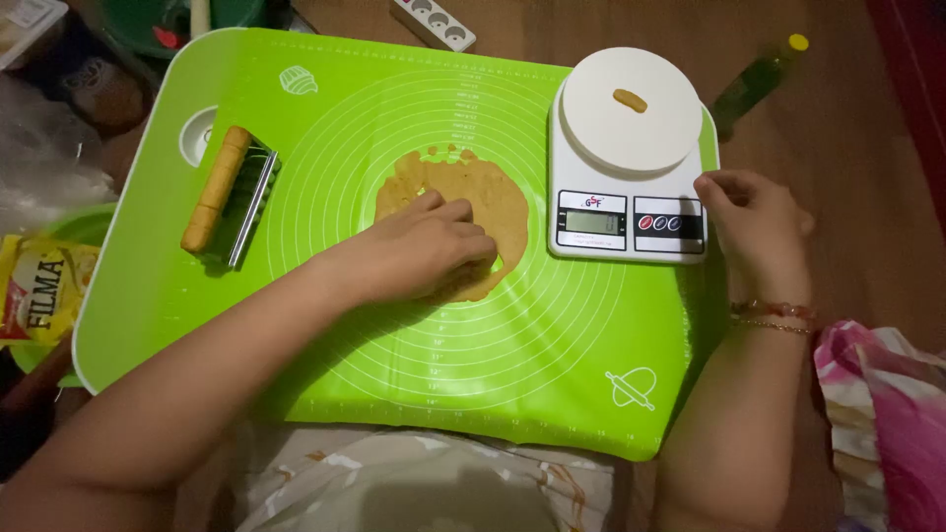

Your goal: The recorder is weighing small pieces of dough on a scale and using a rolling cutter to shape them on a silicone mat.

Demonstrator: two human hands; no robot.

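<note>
A flat round of tan dough (483, 192) lies in the middle of a green silicone mat (394, 335). My left hand (429, 246) rests on the dough's near edge, fingers curled and pinching at it. A white kitchen scale (631, 158) stands on the mat's right side with a small piece of dough (630, 99) on its round platform. My right hand (754, 222) touches the scale's front right corner, fingers bent, holding nothing that I can see.
A wooden-handled metal dough cutter (232, 197) lies on the mat's left part. A yellow packet (39, 296) and a green bowl sit off the left edge. A power strip (434, 22) lies beyond the mat, and a green bottle (759, 79) lies at the far right.
</note>
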